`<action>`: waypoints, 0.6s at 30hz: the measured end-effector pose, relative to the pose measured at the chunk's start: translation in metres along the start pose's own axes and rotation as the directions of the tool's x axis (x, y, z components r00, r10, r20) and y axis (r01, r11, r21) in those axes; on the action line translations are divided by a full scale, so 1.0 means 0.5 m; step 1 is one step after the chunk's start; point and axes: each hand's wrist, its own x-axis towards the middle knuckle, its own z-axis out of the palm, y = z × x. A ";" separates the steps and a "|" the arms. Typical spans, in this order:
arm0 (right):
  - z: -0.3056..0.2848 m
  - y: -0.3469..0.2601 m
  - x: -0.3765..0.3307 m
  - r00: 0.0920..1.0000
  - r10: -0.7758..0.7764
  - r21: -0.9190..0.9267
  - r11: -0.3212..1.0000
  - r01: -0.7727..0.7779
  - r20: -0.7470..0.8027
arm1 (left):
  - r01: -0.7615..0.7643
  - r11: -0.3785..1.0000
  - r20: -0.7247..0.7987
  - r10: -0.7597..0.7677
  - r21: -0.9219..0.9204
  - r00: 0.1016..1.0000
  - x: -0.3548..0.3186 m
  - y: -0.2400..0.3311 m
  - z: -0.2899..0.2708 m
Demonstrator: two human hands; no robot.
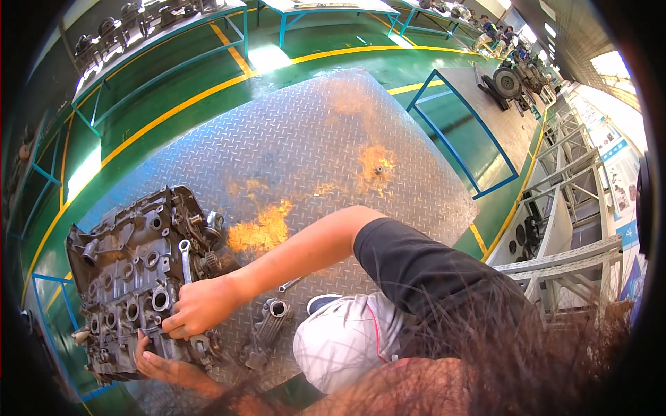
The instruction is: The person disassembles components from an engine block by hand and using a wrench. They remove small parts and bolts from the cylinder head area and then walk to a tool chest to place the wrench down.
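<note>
A dark, greasy engine block or cylinder head (128, 239) with a row of round ports lies on the metal plate at the left. My right hand (201, 305) reaches across to its near right side, fingers curled round a combination wrench (186, 263). The wrench's ring end points away from me; my hand hides the part below. Just under it, my left hand (166, 367) rests against the engine's near edge, its visible fingers apart and one stretched toward the ports. Beside the engine lies a grimy metal part with a round opening (267, 329).
A second wrench (290, 283) lies on the diamond-pattern plate (291, 139), which has yellow stains and a small part (378, 170). Blue-legged benches (173, 35) with machine parts stand beyond. A blue frame (479, 139) and grey racks (555, 201) are at the right; people (492, 38) are far off.
</note>
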 end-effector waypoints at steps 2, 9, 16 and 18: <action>-0.003 0.006 0.003 0.997 -0.060 -0.046 0.997 0.062 0.052 | 0.016 0.999 0.006 -0.016 -0.037 1.000 0.001 0.002 0.000; -0.005 -0.014 -0.012 0.999 -0.050 -0.064 0.997 0.049 -0.014 | -0.014 1.000 0.028 0.014 0.007 1.000 -0.001 -0.014 -0.014; 0.031 -0.036 -0.039 0.967 0.040 0.089 0.996 -0.018 -0.253 | -0.024 0.998 0.026 0.023 0.053 0.999 0.001 -0.016 -0.010; 0.016 -0.027 -0.021 0.996 0.002 0.059 0.998 0.003 -0.084 | -0.114 0.986 0.065 0.107 0.120 0.992 0.004 -0.055 -0.014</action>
